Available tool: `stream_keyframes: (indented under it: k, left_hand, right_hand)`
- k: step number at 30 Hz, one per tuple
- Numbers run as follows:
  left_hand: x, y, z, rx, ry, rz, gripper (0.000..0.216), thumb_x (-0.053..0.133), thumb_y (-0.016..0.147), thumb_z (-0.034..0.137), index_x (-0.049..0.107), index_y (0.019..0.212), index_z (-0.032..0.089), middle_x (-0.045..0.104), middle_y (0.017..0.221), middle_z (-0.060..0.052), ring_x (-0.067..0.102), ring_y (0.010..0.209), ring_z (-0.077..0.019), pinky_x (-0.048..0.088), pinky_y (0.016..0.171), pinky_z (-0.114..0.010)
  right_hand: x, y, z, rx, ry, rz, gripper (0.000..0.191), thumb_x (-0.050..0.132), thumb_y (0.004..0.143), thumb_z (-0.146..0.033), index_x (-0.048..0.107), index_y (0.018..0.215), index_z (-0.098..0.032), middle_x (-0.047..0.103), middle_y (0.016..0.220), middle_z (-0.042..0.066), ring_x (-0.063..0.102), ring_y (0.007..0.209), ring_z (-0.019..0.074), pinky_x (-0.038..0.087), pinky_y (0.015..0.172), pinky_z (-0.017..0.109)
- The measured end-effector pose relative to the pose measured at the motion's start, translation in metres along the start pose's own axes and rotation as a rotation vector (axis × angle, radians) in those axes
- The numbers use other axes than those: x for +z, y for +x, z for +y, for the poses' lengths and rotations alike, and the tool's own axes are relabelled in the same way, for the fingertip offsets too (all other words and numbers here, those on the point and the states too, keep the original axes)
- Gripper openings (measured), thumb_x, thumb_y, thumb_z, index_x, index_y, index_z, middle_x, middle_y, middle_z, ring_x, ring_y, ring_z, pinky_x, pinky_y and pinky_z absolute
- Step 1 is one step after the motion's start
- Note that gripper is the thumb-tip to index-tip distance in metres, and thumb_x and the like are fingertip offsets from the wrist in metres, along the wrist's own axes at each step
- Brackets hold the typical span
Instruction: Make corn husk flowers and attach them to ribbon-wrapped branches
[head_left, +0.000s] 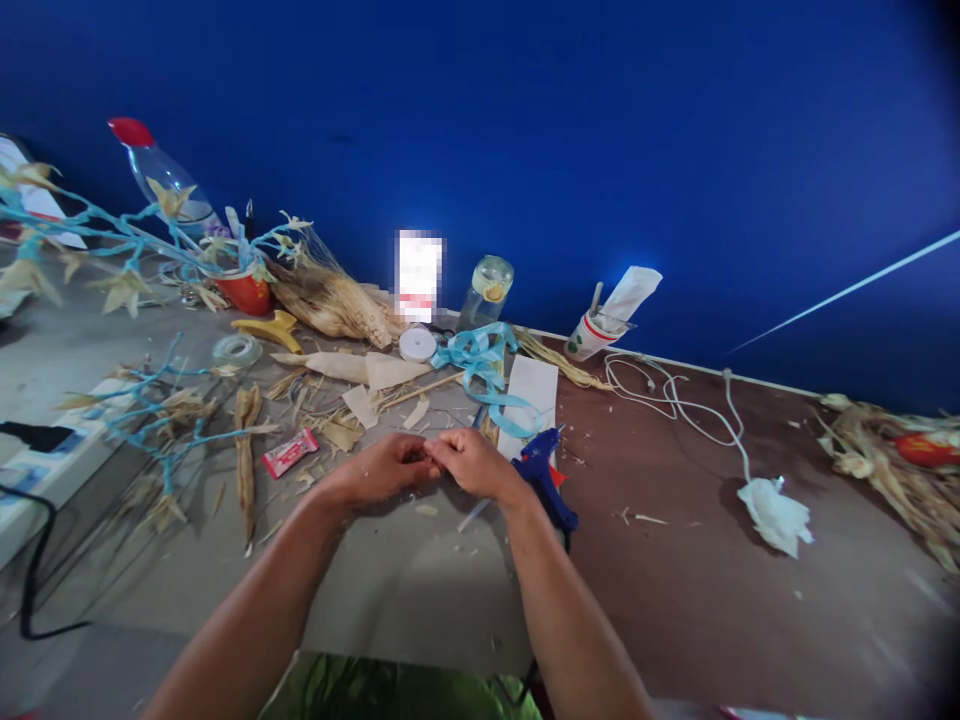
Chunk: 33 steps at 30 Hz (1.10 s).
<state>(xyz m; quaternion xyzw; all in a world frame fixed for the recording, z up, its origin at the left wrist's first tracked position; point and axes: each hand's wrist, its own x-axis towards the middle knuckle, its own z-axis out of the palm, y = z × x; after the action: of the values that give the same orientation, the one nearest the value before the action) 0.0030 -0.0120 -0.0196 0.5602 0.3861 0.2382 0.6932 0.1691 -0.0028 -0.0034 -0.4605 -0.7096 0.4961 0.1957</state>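
Observation:
My left hand (384, 468) and my right hand (474, 462) meet over the near part of the table, fingertips pinched together. Whatever lies between them is too small or hidden to make out. Just right of my right wrist rests a blue glue gun (541, 474). Beyond my hands, light blue ribbon (480, 370) lies in loose loops, partly over a white sheet of paper (534, 385). Dry husk scraps (341, 432) and a pink-red wrapped packet (290, 453) lie left of my left hand.
Blue-wrapped stems with husk flowers (127, 285) stand in a red cup (247, 292) at left. Behind are a husk bundle (330, 305), a tape roll (237, 350), a glass jar (486, 290) and a paper cup (589, 335). A white cable (701, 432) runs right; a power strip (45, 490) sits left.

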Motion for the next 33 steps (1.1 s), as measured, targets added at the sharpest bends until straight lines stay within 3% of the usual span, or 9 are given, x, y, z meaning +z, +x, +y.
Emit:
stream_keyframes:
  k: [10,19,22,25,28,33]
  left_hand:
    - [-0.008,0.000,-0.011,-0.097,-0.235,0.038,0.038,0.072,0.064,0.045,0.053,0.068,0.013,0.047,0.050,0.004,0.045,0.042,-0.0066,0.028,0.039,-0.016]
    - [-0.006,-0.004,-0.002,-0.084,-0.448,0.037,0.033,0.072,0.068,0.039,0.052,0.068,0.012,0.046,0.052,0.007,0.033,0.036,-0.0003,0.044,0.049,-0.020]
    - [-0.004,-0.005,0.002,-0.054,-0.505,0.102,0.031,0.069,0.072,0.039,0.052,0.071,0.013,0.046,0.052,0.008,0.028,0.035,0.0005,0.046,0.050,-0.021]
    - [-0.003,-0.005,0.005,-0.028,-0.506,0.179,0.037,0.066,0.072,0.048,0.054,0.073,0.013,0.051,0.056,0.005,0.031,0.036,-0.0006,0.048,0.050,-0.024]
    - [-0.001,-0.005,0.004,-0.036,-0.457,0.160,0.047,0.057,0.074,0.058,0.056,0.071,0.012,0.051,0.055,0.003,0.034,0.037,-0.0023,0.047,0.048,-0.025]
    - [0.001,-0.003,0.002,-0.011,-0.401,0.154,0.043,0.058,0.075,0.055,0.054,0.067,0.012,0.049,0.053,0.004,0.034,0.038,-0.0029,0.047,0.050,-0.025]
  right_hand:
    - [-0.003,-0.007,-0.008,-0.165,-0.081,0.073,0.019,0.042,0.085,-0.021,0.042,0.067,-0.019,0.043,0.062,-0.004,0.040,0.060,0.0113,0.030,0.058,0.024]
    - [-0.002,-0.006,-0.007,-0.255,-0.041,0.115,0.016,0.041,0.085,-0.020,0.043,0.069,-0.019,0.045,0.069,-0.002,0.043,0.067,0.0123,0.035,0.064,0.025]
    - [-0.004,-0.005,-0.006,-0.258,-0.019,0.125,0.015,0.041,0.086,-0.020,0.044,0.071,-0.019,0.045,0.069,-0.002,0.043,0.067,0.0123,0.035,0.065,0.024]
    - [-0.006,-0.005,-0.006,-0.252,-0.014,0.153,0.014,0.041,0.086,-0.021,0.044,0.072,-0.019,0.044,0.068,-0.002,0.043,0.067,0.0123,0.035,0.065,0.024]
    - [-0.005,-0.004,-0.006,-0.255,-0.021,0.170,0.014,0.041,0.085,-0.020,0.044,0.072,-0.019,0.045,0.068,-0.002,0.043,0.067,0.0123,0.035,0.065,0.024]
    - [-0.003,-0.003,-0.002,-0.252,-0.054,0.203,0.012,0.041,0.084,-0.017,0.045,0.073,-0.020,0.046,0.068,-0.002,0.045,0.067,0.0128,0.036,0.066,0.024]
